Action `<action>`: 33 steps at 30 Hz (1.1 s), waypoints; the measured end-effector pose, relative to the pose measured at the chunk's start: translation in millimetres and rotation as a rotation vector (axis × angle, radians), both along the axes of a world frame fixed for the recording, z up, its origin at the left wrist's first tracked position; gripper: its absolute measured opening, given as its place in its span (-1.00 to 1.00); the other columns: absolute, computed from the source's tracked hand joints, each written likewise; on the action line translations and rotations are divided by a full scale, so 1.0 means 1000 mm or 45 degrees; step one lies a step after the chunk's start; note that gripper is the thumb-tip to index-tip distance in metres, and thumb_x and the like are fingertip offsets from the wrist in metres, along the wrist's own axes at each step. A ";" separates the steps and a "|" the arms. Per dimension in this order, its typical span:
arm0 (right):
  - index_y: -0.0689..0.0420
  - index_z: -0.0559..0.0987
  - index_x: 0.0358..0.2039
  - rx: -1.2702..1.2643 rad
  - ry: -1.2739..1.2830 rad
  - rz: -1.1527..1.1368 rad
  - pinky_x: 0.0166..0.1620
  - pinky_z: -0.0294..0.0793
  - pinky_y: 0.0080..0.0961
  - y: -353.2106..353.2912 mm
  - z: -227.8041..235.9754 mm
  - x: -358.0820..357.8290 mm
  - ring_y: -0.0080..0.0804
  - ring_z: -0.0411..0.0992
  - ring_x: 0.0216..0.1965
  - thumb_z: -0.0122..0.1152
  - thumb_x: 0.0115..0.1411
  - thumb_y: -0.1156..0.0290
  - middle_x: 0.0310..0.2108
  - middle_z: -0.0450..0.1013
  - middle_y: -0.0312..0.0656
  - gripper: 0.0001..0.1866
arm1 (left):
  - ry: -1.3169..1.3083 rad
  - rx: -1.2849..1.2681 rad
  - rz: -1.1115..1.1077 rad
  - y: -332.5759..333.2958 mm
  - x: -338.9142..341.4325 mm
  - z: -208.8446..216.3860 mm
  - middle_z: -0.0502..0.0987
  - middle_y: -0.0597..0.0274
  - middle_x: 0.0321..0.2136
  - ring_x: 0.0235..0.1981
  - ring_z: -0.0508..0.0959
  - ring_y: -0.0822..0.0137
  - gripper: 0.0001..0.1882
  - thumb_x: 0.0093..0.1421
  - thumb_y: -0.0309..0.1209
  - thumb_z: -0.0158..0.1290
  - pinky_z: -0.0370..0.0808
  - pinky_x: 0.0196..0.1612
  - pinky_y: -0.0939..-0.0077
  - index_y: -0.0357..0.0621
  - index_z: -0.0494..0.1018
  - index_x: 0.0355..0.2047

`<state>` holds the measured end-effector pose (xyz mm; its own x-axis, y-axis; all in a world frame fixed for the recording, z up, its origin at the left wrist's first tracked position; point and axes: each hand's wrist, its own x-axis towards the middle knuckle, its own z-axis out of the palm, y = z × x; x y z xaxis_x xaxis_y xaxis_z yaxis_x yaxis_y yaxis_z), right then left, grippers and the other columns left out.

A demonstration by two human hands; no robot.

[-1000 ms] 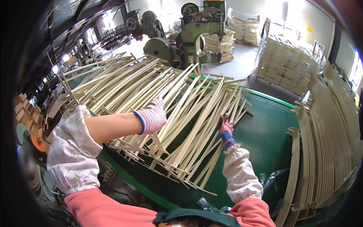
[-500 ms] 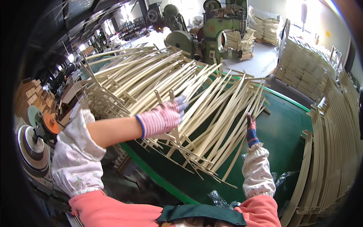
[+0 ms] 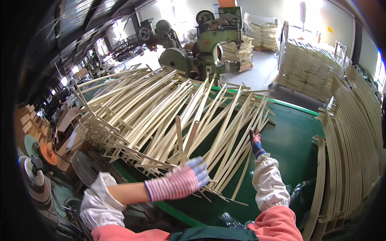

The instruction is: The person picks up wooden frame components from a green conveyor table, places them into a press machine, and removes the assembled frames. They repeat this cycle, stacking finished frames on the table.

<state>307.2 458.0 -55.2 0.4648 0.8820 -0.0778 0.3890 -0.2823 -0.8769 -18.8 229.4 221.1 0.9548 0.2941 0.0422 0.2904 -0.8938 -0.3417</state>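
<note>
A V-shaped pair of wooden slats [image 3: 185, 138] is gripped at its joint by the left hand [image 3: 181, 182] and held upright above the slat pile [image 3: 169, 108] on the green table [image 3: 293, 136]. The right hand [image 3: 255, 141] is clenched on a long slat [image 3: 245, 168], seemingly for sorting.

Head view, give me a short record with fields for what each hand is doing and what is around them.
left hand: striped glove, over the near ends of the wooden strips, grip unclear
right hand: gloved, on the strips at the pile's right side
surface: green table
right of table: stack of curved strips
background: green machine, wrapped pallet
</note>
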 end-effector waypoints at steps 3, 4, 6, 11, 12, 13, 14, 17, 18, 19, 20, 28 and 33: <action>0.04 0.25 0.19 0.308 1.183 0.008 0.06 0.32 -0.37 -0.009 -0.027 0.017 -0.36 0.31 0.00 0.01 0.07 -0.31 0.06 0.31 -0.20 -0.16 | -0.298 -0.292 0.023 -0.036 0.005 -0.052 0.41 0.06 0.01 0.11 0.36 0.12 -0.57 0.09 -0.31 -0.07 0.15 0.22 0.13 -0.16 0.36 -0.01; 0.09 0.24 0.18 0.278 1.219 -0.098 0.13 0.22 -0.30 -0.002 -0.036 0.018 -0.22 0.22 0.15 -0.16 0.18 -0.26 0.09 0.29 -0.02 -0.23 | -0.364 -0.269 0.088 -0.044 0.008 -0.072 0.33 0.11 0.11 0.20 0.24 0.15 -0.53 0.12 -0.27 -0.07 0.04 0.27 0.15 -0.12 0.32 0.06; 0.08 0.41 0.05 0.645 1.314 0.020 -0.03 0.40 -0.47 0.013 -0.054 0.019 -0.45 0.40 -0.14 0.02 0.13 -0.19 -0.10 0.42 -0.26 -0.33 | -0.488 -0.243 0.270 -0.048 0.009 -0.109 0.33 0.21 0.11 0.23 0.19 0.17 -0.55 0.11 -0.23 0.01 0.02 0.27 0.11 -0.04 0.37 0.03; 0.17 0.39 0.05 0.627 0.566 -0.222 -0.02 0.35 -0.31 0.069 -0.053 -0.011 -0.22 0.41 -0.11 -0.01 0.16 -0.15 -0.18 0.46 -0.05 -0.33 | -0.545 -0.011 0.444 -0.010 -0.015 -0.163 0.21 0.24 0.20 0.28 0.08 0.08 -0.48 0.13 -0.28 -0.02 -0.13 0.28 -0.04 -0.01 0.25 0.14; 0.22 0.36 0.08 0.741 0.703 -0.089 0.08 0.29 -0.37 0.070 -0.048 -0.016 -0.21 0.38 -0.04 -0.15 0.21 -0.19 -0.08 0.44 -0.03 -0.28 | -0.553 -0.027 0.422 -0.004 -0.020 -0.166 0.20 0.23 0.21 0.27 0.08 0.05 -0.46 0.13 -0.31 -0.03 -0.14 0.27 -0.06 -0.02 0.23 0.15; 0.21 0.29 0.13 0.355 0.349 -0.207 0.08 0.27 -0.28 0.069 -0.042 -0.017 -0.12 0.34 0.01 -0.10 0.12 -0.28 -0.03 0.38 0.05 -0.17 | -0.501 -0.123 0.549 0.000 -0.022 -0.167 0.20 0.19 0.21 0.27 0.08 0.04 -0.46 0.12 -0.34 -0.03 -0.11 0.27 -0.07 -0.07 0.23 0.14; 0.20 0.22 0.18 0.095 -0.033 -0.324 0.08 0.25 -0.20 0.065 -0.035 -0.017 -0.03 0.29 0.05 -0.06 0.03 -0.38 0.01 0.32 0.13 -0.05 | -0.398 -0.140 0.603 0.000 -0.024 -0.167 0.19 0.16 0.20 0.26 0.09 0.03 -0.46 0.10 -0.36 -0.03 -0.09 0.26 -0.09 -0.12 0.23 0.14; 0.17 0.09 0.25 -0.185 -0.222 -0.187 0.20 0.11 -0.19 0.050 -0.019 -0.014 0.07 0.12 0.19 -0.11 -0.12 -0.53 0.17 0.14 0.18 0.15 | -0.618 -0.070 0.663 -0.013 -0.028 -0.167 0.19 0.02 0.18 0.24 0.12 0.02 -0.43 0.05 -0.38 -0.01 -0.06 0.26 -0.05 -0.22 0.22 0.12; 0.16 0.09 0.26 -0.141 -0.046 -0.262 0.21 0.10 -0.20 0.046 -0.014 -0.011 0.06 0.10 0.21 -0.07 -0.18 -0.55 0.18 0.14 0.18 0.19 | -0.710 -0.104 0.700 -0.021 -0.029 -0.168 0.19 0.00 0.17 0.23 0.13 0.02 -0.42 0.04 -0.38 0.00 -0.06 0.26 -0.04 -0.23 0.22 0.12; 0.14 0.10 0.26 -0.049 0.076 -0.242 0.21 0.11 -0.21 0.042 -0.010 -0.011 0.06 0.11 0.21 -0.06 -0.19 -0.55 0.18 0.14 0.17 0.19 | -0.731 -0.135 0.759 -0.031 -0.032 -0.169 0.20 0.03 0.17 0.22 0.14 0.06 -0.38 -0.01 -0.37 0.02 -0.03 0.27 0.04 -0.21 0.23 0.11; 0.13 0.10 0.26 0.006 0.196 -0.203 0.20 0.12 -0.21 0.040 -0.007 -0.010 0.05 0.12 0.20 -0.04 -0.20 -0.56 0.18 0.14 0.17 0.20 | -0.762 -0.173 0.792 -0.040 -0.035 -0.170 0.21 0.02 0.16 0.22 0.15 0.05 -0.39 -0.02 -0.38 0.03 -0.02 0.26 0.04 -0.22 0.24 0.10; 0.17 0.05 0.26 -0.005 -0.042 -0.221 0.25 0.03 -0.16 0.050 -0.025 -0.014 0.07 0.00 0.26 -0.14 -0.06 -0.49 0.23 0.03 0.18 0.11 | -1.173 -0.277 0.582 -0.013 0.000 -0.138 0.28 -0.01 0.08 0.14 0.24 0.05 -0.46 0.05 -0.43 0.01 0.12 0.21 0.11 -0.28 0.24 0.07; 0.18 0.09 0.25 -0.053 0.081 -0.121 0.24 0.05 -0.25 0.043 -0.052 0.013 0.04 0.04 0.25 -0.06 -0.04 -0.42 0.23 0.07 0.14 0.06 | 0.123 0.511 0.984 0.080 0.068 -0.090 0.09 0.07 0.20 0.18 0.06 0.17 -0.40 0.26 -0.11 -0.34 -0.16 0.26 0.11 -0.19 0.06 0.23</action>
